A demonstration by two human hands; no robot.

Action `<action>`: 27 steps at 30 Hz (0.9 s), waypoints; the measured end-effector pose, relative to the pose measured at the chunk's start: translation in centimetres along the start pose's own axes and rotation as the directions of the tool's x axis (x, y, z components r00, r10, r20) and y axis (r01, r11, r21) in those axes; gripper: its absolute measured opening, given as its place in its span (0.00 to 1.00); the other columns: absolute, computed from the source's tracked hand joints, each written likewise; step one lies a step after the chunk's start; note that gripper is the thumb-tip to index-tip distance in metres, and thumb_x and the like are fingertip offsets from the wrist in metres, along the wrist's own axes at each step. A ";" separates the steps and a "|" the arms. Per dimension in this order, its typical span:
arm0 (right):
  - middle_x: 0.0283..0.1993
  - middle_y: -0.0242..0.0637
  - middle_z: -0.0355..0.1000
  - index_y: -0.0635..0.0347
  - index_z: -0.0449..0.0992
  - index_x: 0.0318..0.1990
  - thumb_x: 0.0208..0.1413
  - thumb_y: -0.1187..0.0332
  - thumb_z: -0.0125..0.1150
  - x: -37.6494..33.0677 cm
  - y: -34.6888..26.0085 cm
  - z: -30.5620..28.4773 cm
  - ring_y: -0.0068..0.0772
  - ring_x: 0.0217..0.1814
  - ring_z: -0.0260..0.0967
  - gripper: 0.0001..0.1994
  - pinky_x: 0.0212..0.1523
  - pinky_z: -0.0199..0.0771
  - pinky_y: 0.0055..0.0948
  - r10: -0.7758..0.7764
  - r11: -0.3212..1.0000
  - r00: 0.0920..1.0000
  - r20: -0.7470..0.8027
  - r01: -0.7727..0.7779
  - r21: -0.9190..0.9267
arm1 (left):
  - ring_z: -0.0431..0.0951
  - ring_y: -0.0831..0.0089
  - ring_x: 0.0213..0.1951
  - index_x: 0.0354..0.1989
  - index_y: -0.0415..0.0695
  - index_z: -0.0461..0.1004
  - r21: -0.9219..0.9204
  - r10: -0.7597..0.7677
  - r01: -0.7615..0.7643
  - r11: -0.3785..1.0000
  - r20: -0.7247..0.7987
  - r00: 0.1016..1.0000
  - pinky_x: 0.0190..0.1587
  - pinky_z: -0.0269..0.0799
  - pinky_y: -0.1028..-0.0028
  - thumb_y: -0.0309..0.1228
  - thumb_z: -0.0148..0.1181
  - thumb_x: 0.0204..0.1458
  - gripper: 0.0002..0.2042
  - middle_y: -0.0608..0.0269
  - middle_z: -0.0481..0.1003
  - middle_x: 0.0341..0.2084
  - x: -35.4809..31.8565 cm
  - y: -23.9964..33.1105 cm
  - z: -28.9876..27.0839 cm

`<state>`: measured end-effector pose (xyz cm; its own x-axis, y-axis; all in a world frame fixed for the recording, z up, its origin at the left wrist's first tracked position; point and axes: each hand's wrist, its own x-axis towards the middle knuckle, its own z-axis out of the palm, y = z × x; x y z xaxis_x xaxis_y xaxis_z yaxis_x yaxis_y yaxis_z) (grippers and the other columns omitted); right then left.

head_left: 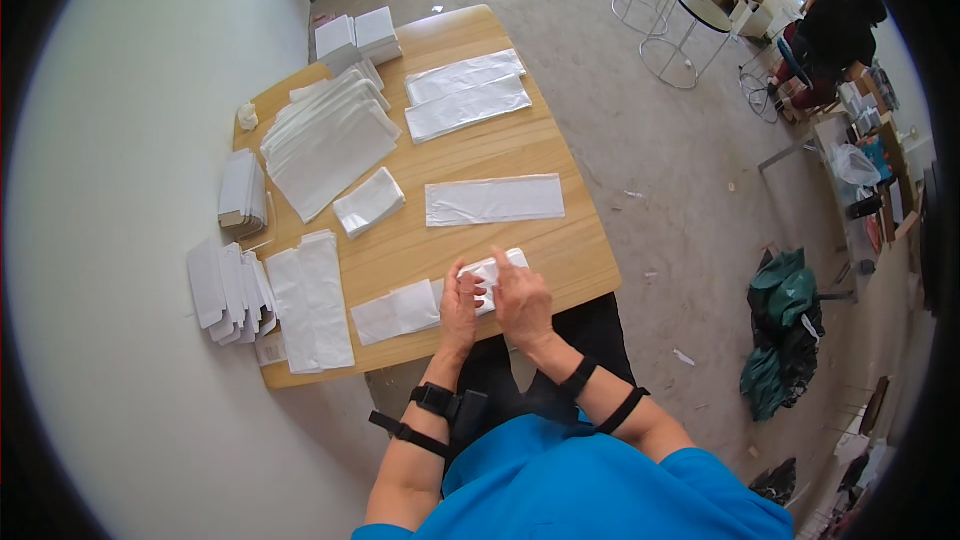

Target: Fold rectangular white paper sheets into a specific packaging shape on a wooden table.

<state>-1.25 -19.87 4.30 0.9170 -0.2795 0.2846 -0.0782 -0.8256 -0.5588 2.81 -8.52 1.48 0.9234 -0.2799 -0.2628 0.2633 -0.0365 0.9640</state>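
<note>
Apparently, left hand (460,308) and right hand (525,302), fingers curled, grips I can't tell, meet toward the right end of the left-to-right white sheet (395,313).

Bare tabletop (490,156) opens beyond the flat white sheet (495,201), but fanned white sheets (330,155) block the left.

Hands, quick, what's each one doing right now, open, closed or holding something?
Left hand: fingers loosely curled beside the white sheet; grip can't be told.
Right hand: fingers bent at the sheet; grip can't be told.
</note>
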 end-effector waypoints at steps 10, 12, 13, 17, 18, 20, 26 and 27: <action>0.29 0.41 0.74 0.62 0.75 0.37 0.50 0.68 0.60 -1.2 2.4 -0.4 0.45 0.29 0.73 0.09 0.32 0.72 0.40 0.339 0.886 0.940 0.031 -0.331 0.326 | 0.72 0.76 0.26 0.57 0.37 0.64 0.276 0.034 0.050 0.960 -0.291 0.956 0.31 0.70 0.75 0.30 0.65 0.45 0.28 0.64 0.73 0.23 1.1 -3.2 -1.9; 0.28 0.42 0.74 0.62 0.76 0.31 0.50 0.66 0.61 -0.8 5.1 -0.2 0.45 0.30 0.73 0.08 0.34 0.72 0.39 0.476 0.839 0.878 0.045 -0.469 0.276 | 0.76 0.77 0.28 0.57 0.35 0.62 0.455 0.060 0.080 0.887 -0.285 0.957 0.31 0.72 0.76 0.29 0.65 0.46 0.29 0.61 0.78 0.27 1.3 -2.5 -1.8; 0.28 0.42 0.74 0.62 0.76 0.31 0.50 0.66 0.61 -0.5 5.8 0.2 0.45 0.30 0.73 0.08 0.34 0.72 0.39 0.477 0.839 0.878 0.044 -0.470 0.276 | 0.76 0.77 0.28 0.57 0.35 0.62 0.455 0.060 0.079 0.887 -0.283 0.957 0.31 0.72 0.76 0.29 0.65 0.46 0.29 0.61 0.78 0.27 1.4 -2.4 -1.9; 0.23 0.39 0.74 0.63 0.76 0.28 0.48 0.65 0.64 0.4 7.1 1.4 0.35 0.25 0.73 0.09 0.29 0.72 0.32 0.482 0.847 0.874 0.061 -0.483 0.222 | 0.77 0.74 0.27 0.57 0.37 0.64 0.516 0.081 0.084 0.852 -0.289 0.954 0.32 0.73 0.74 0.29 0.66 0.44 0.29 0.60 0.78 0.26 1.4 -2.2 -2.1; 0.23 0.39 0.74 0.62 0.76 0.28 0.47 0.64 0.65 0.6 7.1 1.6 0.35 0.25 0.74 0.10 0.30 0.73 0.32 0.480 0.846 0.873 0.086 -0.486 0.220 | 0.77 0.73 0.27 0.57 0.37 0.64 0.536 0.094 0.079 0.840 -0.287 0.953 0.32 0.73 0.74 0.29 0.65 0.44 0.29 0.60 0.78 0.26 1.5 -2.0 -2.1; 0.23 0.39 0.74 0.62 0.76 0.28 0.47 0.64 0.65 0.7 7.0 1.8 0.36 0.26 0.74 0.10 0.30 0.73 0.33 0.491 0.840 0.866 0.099 -0.500 0.211 | 0.77 0.68 0.27 0.58 0.39 0.64 0.540 0.091 0.081 0.838 -0.283 0.955 0.34 0.73 0.70 0.29 0.65 0.44 0.29 0.60 0.77 0.25 1.4 -1.8 -1.9; 0.23 0.39 0.75 0.62 0.76 0.27 0.46 0.64 0.65 1.0 6.7 1.9 0.37 0.26 0.74 0.09 0.31 0.73 0.33 0.523 0.828 0.842 0.132 -0.539 0.158 | 0.76 0.62 0.32 0.58 0.41 0.63 0.623 0.140 0.057 0.780 -0.262 0.955 0.38 0.72 0.66 0.26 0.63 0.44 0.29 0.58 0.73 0.32 1.0 -1.0 -1.6; 0.23 0.39 0.75 0.62 0.76 0.27 0.46 0.65 0.65 1.1 6.7 2.0 0.37 0.26 0.74 0.09 0.31 0.73 0.33 0.523 0.830 0.842 0.132 -0.539 0.144 | 0.75 0.63 0.33 0.58 0.41 0.63 0.657 0.188 0.029 0.753 -0.258 0.948 0.38 0.71 0.66 0.25 0.64 0.44 0.29 0.57 0.71 0.34 1.0 -0.9 -1.8</action>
<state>0.00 -24.67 -0.71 0.7826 -0.6026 -0.1559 -0.5028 -0.4644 -0.7290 3.97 -7.08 0.27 0.9967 -0.0244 -0.0778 0.0419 -0.6661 0.7447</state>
